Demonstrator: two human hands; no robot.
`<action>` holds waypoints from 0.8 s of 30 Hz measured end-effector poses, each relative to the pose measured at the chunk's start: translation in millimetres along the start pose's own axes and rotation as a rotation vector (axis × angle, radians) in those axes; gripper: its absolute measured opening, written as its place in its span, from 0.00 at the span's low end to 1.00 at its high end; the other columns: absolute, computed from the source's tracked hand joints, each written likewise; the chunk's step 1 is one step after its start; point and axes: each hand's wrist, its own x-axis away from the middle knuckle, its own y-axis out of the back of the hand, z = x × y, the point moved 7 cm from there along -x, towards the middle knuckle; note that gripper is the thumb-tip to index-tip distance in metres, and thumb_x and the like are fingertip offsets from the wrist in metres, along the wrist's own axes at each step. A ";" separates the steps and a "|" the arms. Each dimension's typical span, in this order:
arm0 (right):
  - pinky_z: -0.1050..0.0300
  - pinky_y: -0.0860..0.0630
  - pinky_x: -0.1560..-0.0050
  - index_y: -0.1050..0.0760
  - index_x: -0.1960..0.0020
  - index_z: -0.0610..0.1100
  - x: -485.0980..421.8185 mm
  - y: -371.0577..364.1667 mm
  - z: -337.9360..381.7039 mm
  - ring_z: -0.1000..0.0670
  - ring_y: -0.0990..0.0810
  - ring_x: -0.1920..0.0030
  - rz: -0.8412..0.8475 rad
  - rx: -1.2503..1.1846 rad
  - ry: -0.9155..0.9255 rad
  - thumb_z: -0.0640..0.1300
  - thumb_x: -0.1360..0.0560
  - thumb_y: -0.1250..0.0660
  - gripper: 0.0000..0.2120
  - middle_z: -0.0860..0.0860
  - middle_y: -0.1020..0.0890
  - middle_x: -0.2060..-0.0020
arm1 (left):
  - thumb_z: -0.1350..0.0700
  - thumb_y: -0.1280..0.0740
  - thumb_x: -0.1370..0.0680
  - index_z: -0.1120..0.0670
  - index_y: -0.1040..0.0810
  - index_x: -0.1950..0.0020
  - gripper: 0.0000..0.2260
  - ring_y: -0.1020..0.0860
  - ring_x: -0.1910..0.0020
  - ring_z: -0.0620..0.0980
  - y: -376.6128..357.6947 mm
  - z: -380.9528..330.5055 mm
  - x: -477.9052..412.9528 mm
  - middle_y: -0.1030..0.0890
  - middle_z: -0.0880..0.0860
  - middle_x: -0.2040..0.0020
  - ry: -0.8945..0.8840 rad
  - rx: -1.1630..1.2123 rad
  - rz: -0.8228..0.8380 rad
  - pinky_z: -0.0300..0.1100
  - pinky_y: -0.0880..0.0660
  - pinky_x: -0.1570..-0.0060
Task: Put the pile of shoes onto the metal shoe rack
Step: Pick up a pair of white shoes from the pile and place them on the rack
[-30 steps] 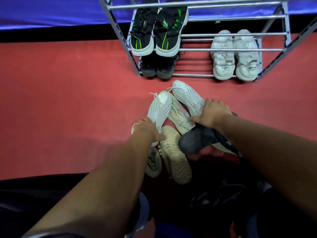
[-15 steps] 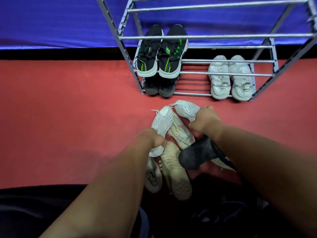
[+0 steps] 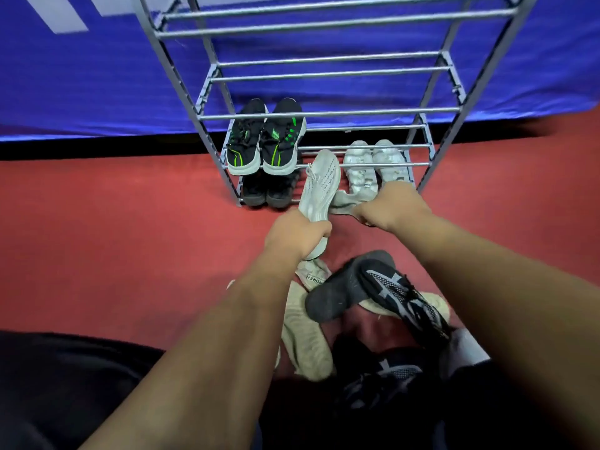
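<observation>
- Our left hand (image 3: 297, 233) grips 1 white knit shoe (image 3: 319, 186) by its heel, toe toward the metal rack (image 3: 207, 92).
- Our right hand (image 3: 394, 206) clutches its blurred white mate (image 3: 344, 203).
- The remaining pile (image 3: 350, 303) sits on red floor (image 3: 130, 238).

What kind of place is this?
Hard to say; maybe a sports hall or event space. There is a red floor, a blue banner along the wall, and a metal shoe rack.

One metal rack (image 3: 207, 102) bears six shoes, two pale knit ones are held, roughly five (blurred) lie piled.
</observation>
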 end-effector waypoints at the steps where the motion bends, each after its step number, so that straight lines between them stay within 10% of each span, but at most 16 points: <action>1: 0.60 0.34 0.72 0.25 0.68 0.42 3.9 9.4 -2.7 0.45 0.25 0.71 -0.033 -0.010 0.009 0.54 0.36 0.28 0.16 0.47 0.22 0.70 | 0.42 0.27 0.33 0.53 0.25 0.47 0.22 0.23 0.55 0.55 2.4 -8.0 0.9 0.22 0.50 0.56 -0.013 0.008 -0.032 0.45 0.29 0.59; 9: 0.55 0.31 0.62 0.27 0.60 0.44 16.2 69.0 -26.7 0.41 0.23 0.60 -0.311 -0.105 0.016 0.58 0.31 0.29 0.17 0.45 0.22 0.57 | 0.38 0.29 0.33 0.60 0.25 0.37 0.33 0.20 0.45 0.59 4.3 -54.4 -10.6 0.19 0.56 0.43 -0.037 0.125 -0.221 0.47 0.25 0.52; 15: 0.47 0.24 0.44 0.26 0.34 0.36 -19.6 64.6 -52.5 0.37 0.22 0.43 -0.398 -0.264 0.003 0.59 0.30 0.26 0.34 0.39 0.25 0.40 | 0.38 0.27 0.37 0.58 0.26 0.36 0.36 0.19 0.44 0.58 -4.8 -83.1 -27.8 0.19 0.56 0.42 -0.063 0.142 -0.241 0.48 0.22 0.49; 24: 0.49 0.27 0.37 0.29 0.32 0.33 -96.4 51.2 -61.5 0.36 0.24 0.38 -0.420 -0.309 0.001 0.50 0.26 0.27 0.30 0.37 0.27 0.36 | 0.37 0.25 0.34 0.59 0.22 0.43 0.31 0.18 0.49 0.57 -20.5 -114.5 -81.8 0.17 0.55 0.47 -0.148 0.081 -0.265 0.42 0.27 0.55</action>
